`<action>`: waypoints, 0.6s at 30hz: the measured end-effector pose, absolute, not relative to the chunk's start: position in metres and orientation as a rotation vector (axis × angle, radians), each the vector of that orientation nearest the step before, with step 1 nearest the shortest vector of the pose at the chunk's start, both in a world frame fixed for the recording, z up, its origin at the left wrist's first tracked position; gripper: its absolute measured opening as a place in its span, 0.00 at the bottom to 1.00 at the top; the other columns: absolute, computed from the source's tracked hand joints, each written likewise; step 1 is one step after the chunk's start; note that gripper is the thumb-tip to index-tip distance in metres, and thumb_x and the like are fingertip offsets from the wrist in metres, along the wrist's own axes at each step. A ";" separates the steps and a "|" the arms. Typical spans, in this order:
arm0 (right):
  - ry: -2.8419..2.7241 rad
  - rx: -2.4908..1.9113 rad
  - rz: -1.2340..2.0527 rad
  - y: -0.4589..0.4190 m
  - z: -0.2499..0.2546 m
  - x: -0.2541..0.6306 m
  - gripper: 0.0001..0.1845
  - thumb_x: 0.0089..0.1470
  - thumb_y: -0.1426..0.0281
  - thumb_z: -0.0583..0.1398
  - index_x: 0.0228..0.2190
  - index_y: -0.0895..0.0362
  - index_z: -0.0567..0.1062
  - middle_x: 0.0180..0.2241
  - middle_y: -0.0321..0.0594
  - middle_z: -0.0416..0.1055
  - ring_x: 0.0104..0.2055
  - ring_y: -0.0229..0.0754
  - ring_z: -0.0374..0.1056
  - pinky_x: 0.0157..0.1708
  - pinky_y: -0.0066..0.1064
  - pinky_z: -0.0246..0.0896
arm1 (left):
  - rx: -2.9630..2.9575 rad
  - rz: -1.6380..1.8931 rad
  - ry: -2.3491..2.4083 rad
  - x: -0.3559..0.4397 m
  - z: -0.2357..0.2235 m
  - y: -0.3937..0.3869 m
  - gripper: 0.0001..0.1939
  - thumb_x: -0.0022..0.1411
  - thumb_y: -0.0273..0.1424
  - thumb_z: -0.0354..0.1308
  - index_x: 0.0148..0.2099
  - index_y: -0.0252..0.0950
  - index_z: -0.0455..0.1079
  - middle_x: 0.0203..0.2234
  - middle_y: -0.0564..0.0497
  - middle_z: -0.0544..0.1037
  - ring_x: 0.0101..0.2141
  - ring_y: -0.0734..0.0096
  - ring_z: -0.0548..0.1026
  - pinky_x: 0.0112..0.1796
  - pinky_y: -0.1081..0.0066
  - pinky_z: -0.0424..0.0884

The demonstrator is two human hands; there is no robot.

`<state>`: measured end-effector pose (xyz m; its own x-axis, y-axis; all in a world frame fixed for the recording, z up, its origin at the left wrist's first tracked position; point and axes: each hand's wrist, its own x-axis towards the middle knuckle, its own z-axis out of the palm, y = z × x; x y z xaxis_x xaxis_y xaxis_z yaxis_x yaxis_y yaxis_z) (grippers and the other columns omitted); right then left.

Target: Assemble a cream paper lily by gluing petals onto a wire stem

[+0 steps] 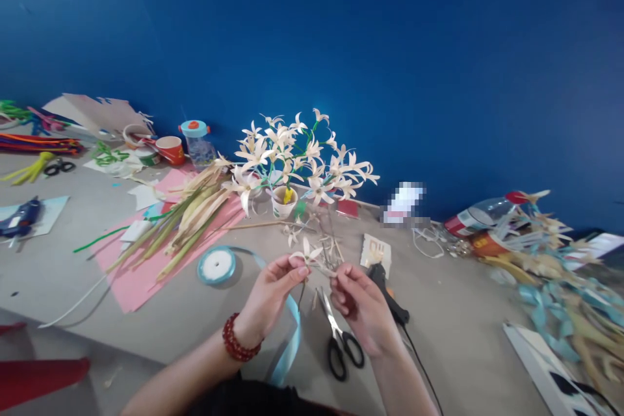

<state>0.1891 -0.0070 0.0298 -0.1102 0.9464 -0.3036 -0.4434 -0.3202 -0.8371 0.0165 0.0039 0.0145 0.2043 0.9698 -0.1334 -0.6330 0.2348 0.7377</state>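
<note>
Between thumb and fingers my left hand [273, 296] pinches a cream craft flower [307, 251], its petals spread above the fingertips. My right hand [363, 305], fingers closed, grips the thin stem of that flower just to the right; the stem's end is hard to make out. Below the hands lie black-handled scissors [336, 335], blades pointing away from me. A black glue gun [390, 296] rests behind my right hand. Blue ribbon runs under my left wrist from its spool [216, 265]. Beyond the hands, many similar flowers [287, 149] stand in a paper cup [283, 203].
Dried husks [199, 214] lie on pink paper [124, 279] to the left. Farther left are an orange cup [170, 150], a lidded jar [195, 143] and a second glue gun [22, 218]. A plastic bottle [482, 214] and tangled ribbons [550, 312] lie at the right. A blue wall stands behind.
</note>
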 end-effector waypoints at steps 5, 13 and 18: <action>-0.725 -1.063 1.633 -0.013 0.015 0.180 0.16 0.45 0.60 0.71 0.27 0.56 0.72 0.25 0.34 0.69 0.22 0.30 0.55 0.20 0.21 0.46 | 0.577 1.148 0.606 0.020 0.015 -0.001 0.06 0.55 0.29 0.67 0.31 0.34 0.74 0.35 0.48 0.77 0.32 0.74 0.70 0.41 0.70 0.66; -1.076 -1.225 1.443 -0.013 0.002 0.192 0.16 0.51 0.55 0.66 0.28 0.55 0.72 0.25 0.35 0.69 0.22 0.35 0.60 0.23 0.26 0.54 | 0.560 1.197 0.587 0.006 0.004 -0.002 0.03 0.59 0.28 0.65 0.32 0.36 0.74 0.33 0.50 0.78 0.35 0.72 0.74 0.44 0.70 0.67; -1.562 -1.467 0.835 -0.006 0.008 0.212 0.13 0.57 0.57 0.61 0.30 0.54 0.76 0.27 0.40 0.72 0.32 0.44 0.66 0.34 0.32 0.60 | 0.680 1.252 0.659 -0.005 0.000 0.001 0.02 0.59 0.28 0.65 0.34 0.36 0.75 0.32 0.51 0.79 0.36 0.70 0.75 0.43 0.71 0.67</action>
<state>0.2116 -0.0062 0.0075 0.0113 0.9926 0.1208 0.4510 0.1028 -0.8866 -0.0050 0.0007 -0.0001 0.1881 0.9793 -0.0744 -0.6157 0.1766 0.7680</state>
